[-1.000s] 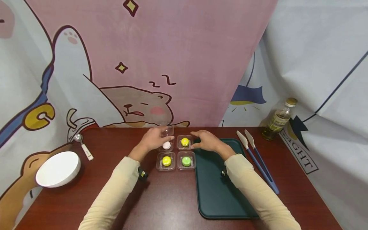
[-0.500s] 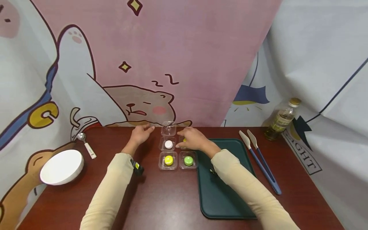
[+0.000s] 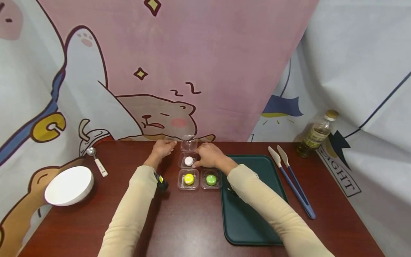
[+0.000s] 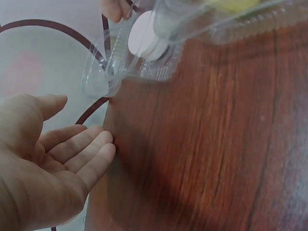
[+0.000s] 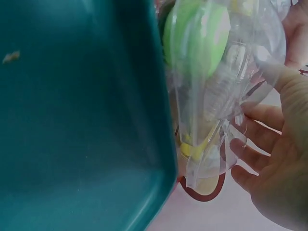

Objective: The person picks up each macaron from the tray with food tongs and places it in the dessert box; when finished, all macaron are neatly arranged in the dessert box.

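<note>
Several clear plastic boxes hold macarons in the middle of the table. The white macaron (image 3: 188, 161) lies in a back-left box whose lid (image 3: 189, 143) stands raised. In front sit a yellow macaron (image 3: 189, 179) and a green macaron (image 3: 211, 180). My left hand (image 3: 160, 149) hovers left of the raised lid; the left wrist view shows its fingers extended, apart from the box. My right hand (image 3: 210, 155) covers the back-right box in the head view. In the right wrist view its loosely bent fingers (image 5: 257, 115) are at the clear plastic, near another yellow macaron (image 5: 192, 149); exact contact is unclear.
A dark green tray (image 3: 250, 214) lies right of the boxes, under my right forearm. Two blue-handled utensils (image 3: 295, 191) and an oil bottle (image 3: 314, 137) are farther right. At the left are a white bowl (image 3: 69, 186) and a small scoop (image 3: 97, 162). Printed cloth hangs behind the table.
My left hand has left the white macaron's box, moved left, then edged back toward its raised lid. My right hand has moved left over the back-right box, hiding its yellow macaron in the head view.
</note>
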Motion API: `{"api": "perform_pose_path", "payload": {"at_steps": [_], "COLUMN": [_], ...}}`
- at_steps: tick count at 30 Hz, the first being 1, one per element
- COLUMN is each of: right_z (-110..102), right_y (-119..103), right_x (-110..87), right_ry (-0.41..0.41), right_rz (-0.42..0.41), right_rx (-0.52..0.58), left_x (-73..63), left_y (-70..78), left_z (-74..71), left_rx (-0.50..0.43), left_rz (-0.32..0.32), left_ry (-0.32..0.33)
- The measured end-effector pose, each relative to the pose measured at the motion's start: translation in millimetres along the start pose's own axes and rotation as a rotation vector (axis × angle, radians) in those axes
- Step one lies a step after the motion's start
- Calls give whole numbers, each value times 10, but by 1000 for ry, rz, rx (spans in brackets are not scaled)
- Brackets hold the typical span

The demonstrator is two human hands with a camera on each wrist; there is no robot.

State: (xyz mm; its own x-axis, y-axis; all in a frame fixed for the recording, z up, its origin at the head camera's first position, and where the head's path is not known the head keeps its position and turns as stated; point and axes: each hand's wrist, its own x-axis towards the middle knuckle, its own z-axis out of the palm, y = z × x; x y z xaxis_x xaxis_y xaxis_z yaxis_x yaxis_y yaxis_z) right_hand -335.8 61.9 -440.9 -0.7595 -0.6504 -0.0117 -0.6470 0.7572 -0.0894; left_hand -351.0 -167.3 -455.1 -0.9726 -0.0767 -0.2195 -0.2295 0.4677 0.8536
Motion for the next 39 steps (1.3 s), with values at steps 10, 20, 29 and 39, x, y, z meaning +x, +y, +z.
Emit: {"api": "perform_pose_path", "payload": {"at_steps": [10, 20, 29, 39], "right_z": [49, -4, -29, -46], "right_y": [-20, -66, -61, -99], "right_x": [24, 14, 38, 43], "right_ry": [-1, -36, -60, -69], "right_rz": [3, 32, 53, 34], "right_rx": [-41, -16, -40, -65], "left_x": [39, 80, 82, 110], "left_y": [62, 71, 138, 168], "left_z": [76, 138, 154, 194], "left_rx": [-43, -146, -156, -120], "left_rz": [-23, -124, -142, -167], "left_ry": [2, -27, -104, -83]}}
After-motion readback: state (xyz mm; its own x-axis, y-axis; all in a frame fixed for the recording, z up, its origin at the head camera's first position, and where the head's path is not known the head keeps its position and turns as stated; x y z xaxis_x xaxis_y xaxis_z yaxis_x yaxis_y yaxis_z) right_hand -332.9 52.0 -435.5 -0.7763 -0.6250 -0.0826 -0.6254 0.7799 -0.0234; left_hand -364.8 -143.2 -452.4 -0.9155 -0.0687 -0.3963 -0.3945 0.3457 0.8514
